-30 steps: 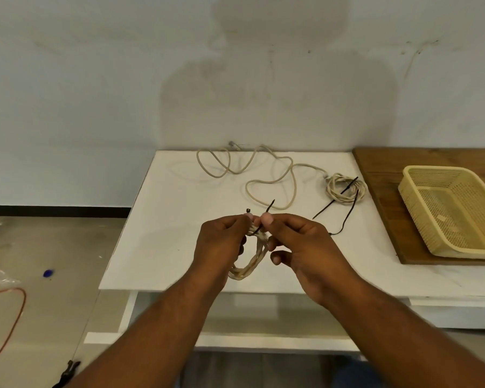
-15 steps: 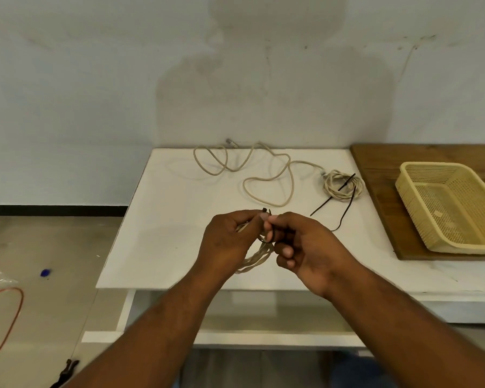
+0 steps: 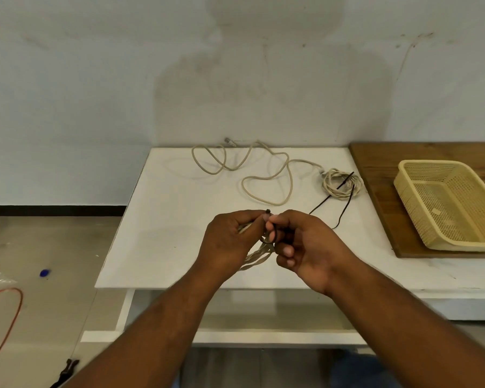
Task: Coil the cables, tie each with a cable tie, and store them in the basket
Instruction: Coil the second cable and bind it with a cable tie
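Above the front of the white table [image 3: 163,219], my left hand [image 3: 227,242] grips a beige coiled cable [image 3: 256,256]. A black cable tie [image 3: 270,233] loops around that coil, its head sticking up between my fingertips. My right hand [image 3: 305,245] pinches the tie right beside my left fingertips. A loose beige cable [image 3: 263,177] sprawls across the back of the table. A second coiled cable [image 3: 340,186] with a black tie on it lies at the back right. The yellow basket [image 3: 409,203] stands on a wooden board at the right, holding no cables.
Two loose black cable ties [image 3: 345,211] lie near the tied coil. The wooden board [image 3: 375,169] covers the table's right part. On the floor at the left are an orange wire [image 3: 14,312], a blue cap [image 3: 45,273] and a dark tool [image 3: 67,371].
The tie's free end, sticking up a second ago, now curls into a loop around the coil. My hands have closed in together, and the coil sits flatter between them.
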